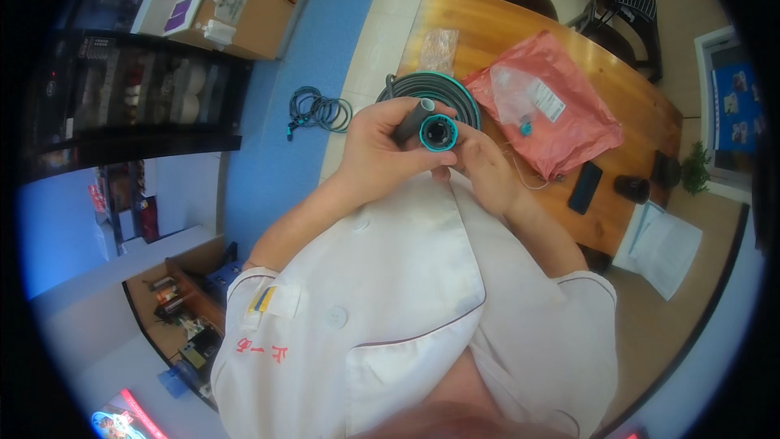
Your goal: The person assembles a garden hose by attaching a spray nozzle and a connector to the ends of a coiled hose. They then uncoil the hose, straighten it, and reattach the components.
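Note:
My left hand [375, 146] is closed around the dark grey end of a garden hose [411, 123], whose cut opening points up and away. Right beside it is a black round hose connector [439, 133] with a teal ring, its open mouth facing up. My right hand [481, 162] pinches this connector from the right side, while the left thumb lies just below it. The connector sits next to the hose end; whether they touch is hard to see. Just behind my hands, a coil of dark hose with a teal stripe [465, 100] rests on the table, partly hidden by them.
The wooden table [642, 102] holds a red plastic bag [561, 126] with clear packaging on it, a crumpled clear bag [439, 50], a black phone [585, 187] and a dark cup [632, 189]. A second coiled hose [313, 111] lies on the blue floor. Chairs stand beyond the table.

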The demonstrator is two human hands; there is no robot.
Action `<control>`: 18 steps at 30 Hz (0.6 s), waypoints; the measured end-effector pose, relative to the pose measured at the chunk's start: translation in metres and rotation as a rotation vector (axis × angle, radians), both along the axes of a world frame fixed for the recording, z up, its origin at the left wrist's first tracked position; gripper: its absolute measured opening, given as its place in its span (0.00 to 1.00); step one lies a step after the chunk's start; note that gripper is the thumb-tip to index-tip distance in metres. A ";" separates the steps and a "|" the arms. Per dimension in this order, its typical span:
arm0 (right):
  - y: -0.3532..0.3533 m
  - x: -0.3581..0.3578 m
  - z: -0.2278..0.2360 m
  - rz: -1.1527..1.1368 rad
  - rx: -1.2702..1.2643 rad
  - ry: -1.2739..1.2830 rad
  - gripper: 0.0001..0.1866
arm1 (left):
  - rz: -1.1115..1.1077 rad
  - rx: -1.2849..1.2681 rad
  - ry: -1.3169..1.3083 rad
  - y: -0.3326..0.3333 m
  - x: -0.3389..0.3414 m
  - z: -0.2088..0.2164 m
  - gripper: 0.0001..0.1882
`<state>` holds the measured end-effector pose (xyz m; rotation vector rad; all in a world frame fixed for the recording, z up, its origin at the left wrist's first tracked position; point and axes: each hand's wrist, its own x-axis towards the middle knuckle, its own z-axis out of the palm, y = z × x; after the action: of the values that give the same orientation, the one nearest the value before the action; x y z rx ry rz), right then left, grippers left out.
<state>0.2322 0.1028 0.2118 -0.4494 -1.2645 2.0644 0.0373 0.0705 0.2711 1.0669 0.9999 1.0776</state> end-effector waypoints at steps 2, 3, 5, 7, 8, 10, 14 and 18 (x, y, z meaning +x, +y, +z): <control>-0.001 -0.001 0.001 0.003 -0.021 0.021 0.28 | 0.026 -0.001 0.068 0.001 0.001 0.002 0.24; -0.001 -0.001 0.001 0.000 -0.052 0.012 0.29 | 0.037 -0.002 0.103 0.002 0.001 0.002 0.24; -0.001 -0.002 0.000 0.007 -0.098 -0.011 0.30 | 0.036 -0.038 0.090 0.003 0.003 0.001 0.24; -0.001 -0.002 -0.002 0.031 -0.129 -0.038 0.30 | 0.033 -0.060 0.084 0.004 0.003 0.000 0.24; -0.001 -0.001 -0.003 0.030 -0.137 -0.038 0.30 | 0.031 -0.065 0.084 0.004 0.002 -0.001 0.24; -0.002 -0.001 -0.006 0.030 -0.152 -0.037 0.29 | 0.031 -0.068 0.094 0.004 0.002 -0.003 0.24; -0.003 -0.002 -0.010 0.015 -0.166 -0.033 0.28 | 0.024 -0.053 0.136 0.006 0.001 -0.006 0.24; -0.002 -0.002 -0.011 0.003 -0.164 -0.041 0.29 | 0.025 -0.040 0.136 0.007 0.001 -0.009 0.25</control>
<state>0.2306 0.1005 0.2005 -0.5670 -1.1235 2.1806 0.0386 0.0775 0.2625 1.1092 1.1417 1.0113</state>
